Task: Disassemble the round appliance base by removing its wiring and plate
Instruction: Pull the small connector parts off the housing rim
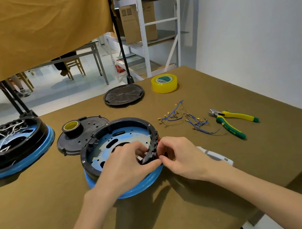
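A round appliance base (121,130) with a black rim, blue outer ring and a blue-filmed metal plate (130,137) inside lies in front of me on the brown cloth. My left hand (128,164) reaches into the base at its right rim, fingers curled around the black rim piece there. My right hand (173,154) pinches the same spot from outside, where something red shows. Loose blue wires (186,119) with brass terminals lie on the cloth to the right.
A second base (12,147) with white wiring sits at the left. A black cover (80,142) carrying a tape roll (71,127) lies behind the base; another black disc (123,95) and yellow tape (164,83) sit farther back. Green-yellow cutters (233,119) lie right, a white tool (217,156) beside my right wrist.
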A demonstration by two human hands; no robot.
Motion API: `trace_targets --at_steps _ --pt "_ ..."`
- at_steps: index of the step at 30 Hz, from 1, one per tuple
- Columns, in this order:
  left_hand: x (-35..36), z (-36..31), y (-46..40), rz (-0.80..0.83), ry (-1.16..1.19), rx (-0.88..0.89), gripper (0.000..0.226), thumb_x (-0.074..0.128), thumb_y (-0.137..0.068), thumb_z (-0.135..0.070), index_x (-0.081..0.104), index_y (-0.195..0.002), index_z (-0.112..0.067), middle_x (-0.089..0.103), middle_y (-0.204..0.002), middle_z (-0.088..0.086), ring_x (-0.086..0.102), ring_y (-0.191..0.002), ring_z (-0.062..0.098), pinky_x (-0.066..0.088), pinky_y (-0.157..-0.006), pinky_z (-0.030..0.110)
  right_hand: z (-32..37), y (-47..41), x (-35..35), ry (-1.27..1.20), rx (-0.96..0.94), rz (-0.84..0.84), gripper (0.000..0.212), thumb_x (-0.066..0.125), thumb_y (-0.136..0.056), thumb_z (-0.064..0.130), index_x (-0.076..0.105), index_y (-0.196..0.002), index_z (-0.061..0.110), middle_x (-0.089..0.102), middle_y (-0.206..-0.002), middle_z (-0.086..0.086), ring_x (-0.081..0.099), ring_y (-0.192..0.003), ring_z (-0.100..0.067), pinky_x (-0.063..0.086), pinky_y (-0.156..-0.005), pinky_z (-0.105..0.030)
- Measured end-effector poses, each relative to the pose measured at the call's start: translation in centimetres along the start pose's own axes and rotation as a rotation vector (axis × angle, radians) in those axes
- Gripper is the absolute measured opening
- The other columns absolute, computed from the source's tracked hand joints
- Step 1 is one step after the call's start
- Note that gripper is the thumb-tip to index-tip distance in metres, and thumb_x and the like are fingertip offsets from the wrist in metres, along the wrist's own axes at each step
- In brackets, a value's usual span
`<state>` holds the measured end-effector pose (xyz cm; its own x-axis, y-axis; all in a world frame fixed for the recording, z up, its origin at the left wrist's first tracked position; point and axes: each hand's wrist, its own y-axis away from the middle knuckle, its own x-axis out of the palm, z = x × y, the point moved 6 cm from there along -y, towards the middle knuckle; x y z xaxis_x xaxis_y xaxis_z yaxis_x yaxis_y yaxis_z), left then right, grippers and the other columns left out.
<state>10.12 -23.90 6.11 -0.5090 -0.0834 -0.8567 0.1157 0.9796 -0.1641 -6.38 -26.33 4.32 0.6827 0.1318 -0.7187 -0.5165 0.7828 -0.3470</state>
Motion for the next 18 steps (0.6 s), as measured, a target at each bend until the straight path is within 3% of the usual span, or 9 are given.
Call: trace_targets --at_steps 3,7,9,12,18 --pt "0.4 -0.8 0.2 -0.222 -0.094 -0.002 0.039 0.067 -0.082 -0.07 0.067 -0.09 -0.032 0.064 -0.08 -0.018 0.06 -0.077 0.003 0.049 -0.062 0.023 -0.8 0.1 -0.1 -0.133 0.067 -0.007 0.016 0.07 -0.089 0.008 0.061 -0.097 0.019 0.066 -0.087 0.01 0.062 -0.079 -0.01 0.055 -0.07 -0.029" --pt "1.1 -1.2 0.5 -0.314 -0.195 0.074 0.031 0.06 -0.09 -0.058 0.057 -0.075 -0.031 0.051 -0.062 -0.014 0.052 -0.058 0.005 0.038 -0.049 0.023 -1.3 0.6 -0.2 -0.245 0.099 -0.048 0.022 0.069 -0.087 0.0 0.058 -0.099 0.014 0.069 -0.09 0.006 0.064 -0.081 -0.016 0.056 -0.076 -0.036" --pt "1.1 -1.1 0.4 -0.31 -0.191 0.091 0.031 0.055 -0.091 -0.058 0.059 -0.076 -0.032 0.052 -0.061 -0.016 0.052 -0.056 0.003 0.039 -0.048 0.021 -1.3 0.7 0.0 -0.254 0.095 -0.044 0.022 0.069 -0.088 0.0 0.058 -0.102 0.013 0.068 -0.092 0.005 0.064 -0.083 -0.016 0.055 -0.077 -0.035" --pt "1.3 -0.3 0.4 -0.28 -0.068 0.044 0.031 0.056 -0.091 -0.061 0.068 -0.083 -0.033 0.062 -0.067 -0.017 0.061 -0.063 0.002 0.054 -0.055 0.029 -1.4 0.7 0.1 -0.263 0.1 -0.041 0.023 0.068 -0.089 0.0 0.059 -0.104 0.014 0.067 -0.093 0.004 0.063 -0.085 -0.014 0.056 -0.078 -0.034" --pt "1.1 -0.2 0.8 -0.331 -0.158 -0.058 0.041 0.059 -0.085 -0.071 0.058 -0.077 -0.031 0.055 -0.062 -0.012 0.055 -0.059 0.006 0.046 -0.049 0.027 -1.4 1.1 0.4 -0.263 0.112 -0.042 0.025 0.068 -0.09 0.003 0.058 -0.108 0.018 0.065 -0.097 0.007 0.063 -0.089 -0.013 0.057 -0.081 -0.033"
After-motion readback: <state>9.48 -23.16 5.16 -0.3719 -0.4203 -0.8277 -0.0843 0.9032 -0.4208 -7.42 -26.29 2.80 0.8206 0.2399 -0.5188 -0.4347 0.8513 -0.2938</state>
